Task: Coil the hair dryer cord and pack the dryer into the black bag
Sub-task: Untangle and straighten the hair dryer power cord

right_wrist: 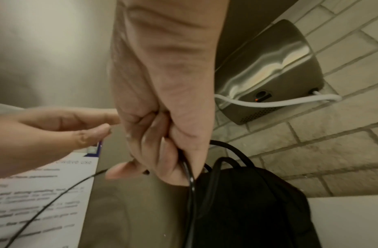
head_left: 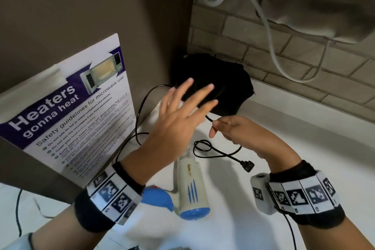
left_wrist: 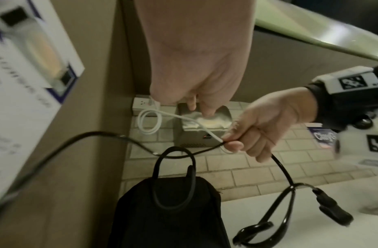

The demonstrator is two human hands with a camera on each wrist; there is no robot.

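Observation:
The white and blue hair dryer lies on the white counter between my wrists. Its black cord arcs up toward the black bag in the corner and curls back to the plug on the counter. My right hand pinches the cord a short way from the plug; the right wrist view shows the cord running down out of its curled fingers. My left hand hovers in front of the bag with fingers spread and straight, holding nothing.
A microwave safety poster leans on the brown wall at the left. A steel hand dryer with a white cable hangs on the brick wall above the bag. A wall socket sits higher up.

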